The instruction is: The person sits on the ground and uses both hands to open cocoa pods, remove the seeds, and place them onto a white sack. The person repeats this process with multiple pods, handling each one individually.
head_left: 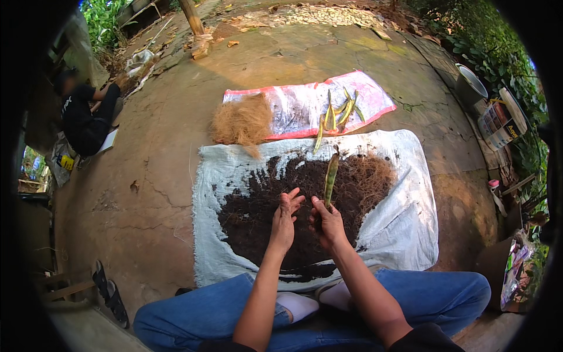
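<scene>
Dark soil [264, 220] lies spread over a white woven sack [396, 229] in front of my crossed legs. My right hand [325, 222] grips the lower end of an upright green mottled leaf, like a snake plant leaf [331, 178], whose tip is brown and dry. To its left, my left hand [286, 215] is held above the soil, fingers apart and holding nothing. Brown fibres [374, 176] are mixed into the soil at the right. Beyond the sack, a clear plastic sheet with red edges [294, 114] carries several yellow-green leaves [345, 112] and, at its left end, a heap of brown fibre [244, 119].
A person [85, 112] in dark clothes sits on the cracked concrete floor [162, 176] at the far left. A grey bucket [471, 83] and a labelled paint pail [501, 123] stand at the right edge. Black sandals [110, 292] lie at the lower left. A wooden post [192, 17] rises at the back.
</scene>
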